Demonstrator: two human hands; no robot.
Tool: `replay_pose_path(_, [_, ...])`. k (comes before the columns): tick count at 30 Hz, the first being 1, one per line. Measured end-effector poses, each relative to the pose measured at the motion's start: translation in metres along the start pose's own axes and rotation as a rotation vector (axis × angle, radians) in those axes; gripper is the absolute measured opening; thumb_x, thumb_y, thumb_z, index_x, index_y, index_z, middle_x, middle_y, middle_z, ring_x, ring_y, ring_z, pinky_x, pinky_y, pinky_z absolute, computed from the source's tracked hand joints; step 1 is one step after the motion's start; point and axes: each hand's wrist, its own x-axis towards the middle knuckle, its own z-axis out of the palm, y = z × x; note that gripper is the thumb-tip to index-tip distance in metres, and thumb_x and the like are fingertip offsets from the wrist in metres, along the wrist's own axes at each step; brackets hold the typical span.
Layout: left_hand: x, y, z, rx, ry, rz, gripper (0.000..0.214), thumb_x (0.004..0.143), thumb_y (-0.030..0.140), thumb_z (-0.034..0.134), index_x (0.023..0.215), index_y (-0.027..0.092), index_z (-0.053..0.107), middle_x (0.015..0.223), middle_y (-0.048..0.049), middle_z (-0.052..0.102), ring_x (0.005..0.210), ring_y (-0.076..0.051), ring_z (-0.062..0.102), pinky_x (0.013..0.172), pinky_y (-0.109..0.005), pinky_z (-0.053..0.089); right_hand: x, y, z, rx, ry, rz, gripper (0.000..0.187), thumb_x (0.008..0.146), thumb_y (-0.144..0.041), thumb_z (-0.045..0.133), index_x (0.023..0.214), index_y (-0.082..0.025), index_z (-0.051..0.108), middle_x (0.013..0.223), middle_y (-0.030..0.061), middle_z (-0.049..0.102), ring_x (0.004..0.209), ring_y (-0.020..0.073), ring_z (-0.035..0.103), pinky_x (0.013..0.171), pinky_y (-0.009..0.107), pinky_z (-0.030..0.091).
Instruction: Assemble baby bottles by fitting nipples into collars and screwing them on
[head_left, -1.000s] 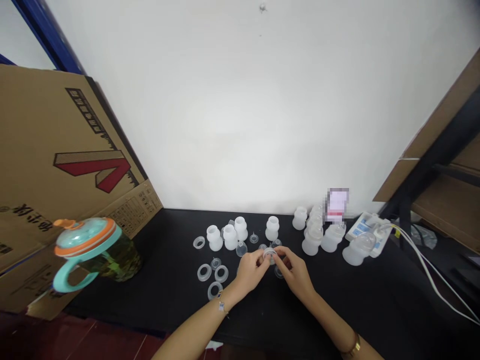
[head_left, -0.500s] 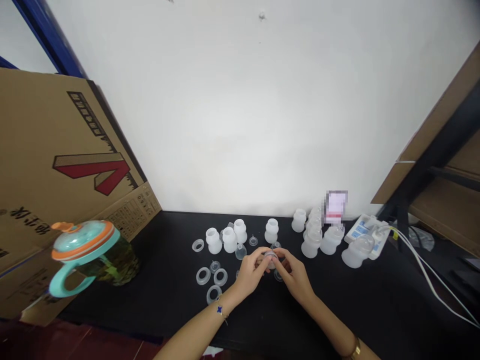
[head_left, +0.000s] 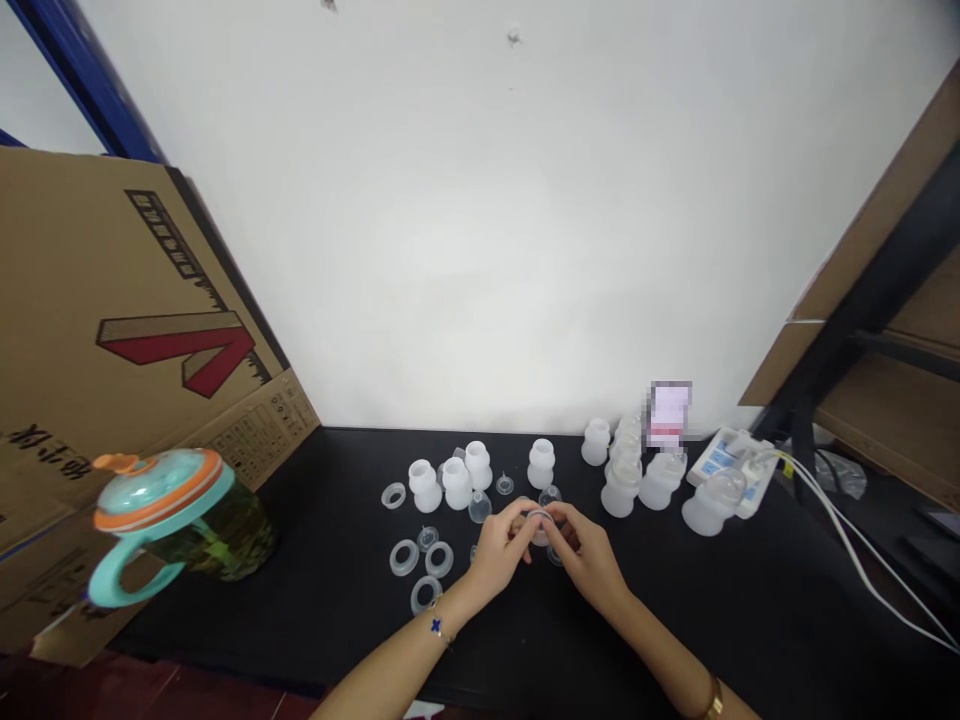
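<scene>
Both hands meet over the black table, with a translucent bottle collar ring pinched between them. My left hand grips its left side and my right hand its right, thumbs on the near edge. Fingers cover much of the ring, so whether a teat sits in it is not clear. A clear dome cap lies just behind the hands. Beyond it stands an open white bottle. Left of the hands are another clear dome cap, a silicone teat and several loose collar rings.
Several open white bottles stand at the back left. Capped bottles cluster at the right, beside a white power strip with cables. A teal-lidded jug and a cardboard box are on the left. A white wall rises behind.
The hands stay in the same place, with the thumbs and fingers shifted slightly on the collar ring. The camera view has moved a little; the bottles and loose parts stand as before.
</scene>
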Motion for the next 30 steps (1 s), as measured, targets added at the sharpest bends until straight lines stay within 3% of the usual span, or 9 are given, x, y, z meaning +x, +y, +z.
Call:
replay_pose_path(11, [-0.0009, -0.0026, 0.0038, -0.064, 0.026, 0.003, 0.033, 0.098, 0.046, 0.053, 0.107, 0.017, 0.065, 0.058, 0.0051, 0.054, 0.046, -0.011, 0.054, 0.048, -0.020, 0.040, 0.0001, 0.0024, 0.0013, 0.027, 0.002, 0.022, 0.031, 0.099, -0.046, 0.052, 0.114, -0.022, 0.066, 0.080, 0.0012, 0.070, 0.059, 0.0144, 0.061, 0.053, 0.023, 0.045])
replay_pose_path(30, [-0.0012, -0.0043, 0.0040, -0.058, 0.011, 0.028, 0.033, 0.099, 0.045, 0.053, 0.111, 0.016, 0.064, 0.057, 0.0056, 0.053, 0.047, -0.011, 0.056, 0.049, -0.020, 0.039, -0.0009, 0.0000, 0.0009, 0.021, 0.006, -0.001, 0.025, 0.099, -0.043, 0.052, 0.104, -0.021, 0.063, 0.079, 0.0013, 0.069, 0.057, 0.0141, 0.060, 0.049, 0.023, 0.041])
